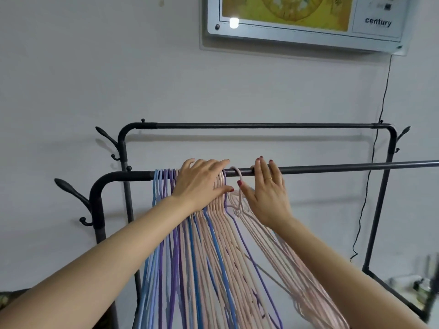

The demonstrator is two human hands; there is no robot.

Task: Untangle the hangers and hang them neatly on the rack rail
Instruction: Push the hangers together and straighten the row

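Several thin blue, purple and pink hangers (190, 245) hang packed together on the near rack rail (332, 167), at its left end. My left hand (202, 181) lies flat over their hooks, fingers straight, thumb under them. Just to the right, a small group of pink hangers (273, 248) hangs from a pink hook (237, 173) on the rail. My right hand (267, 193) is beside that hook with straight fingers touching the rail and the thumb against the hook's neck. The hooks under my left hand are hidden.
A second black rail (261, 125) runs behind and higher. Curved coat pegs (71, 191) stick out at the rack's left posts. A framed board (304, 20) hangs on the wall, with a black cable (377, 129) running down at the right.
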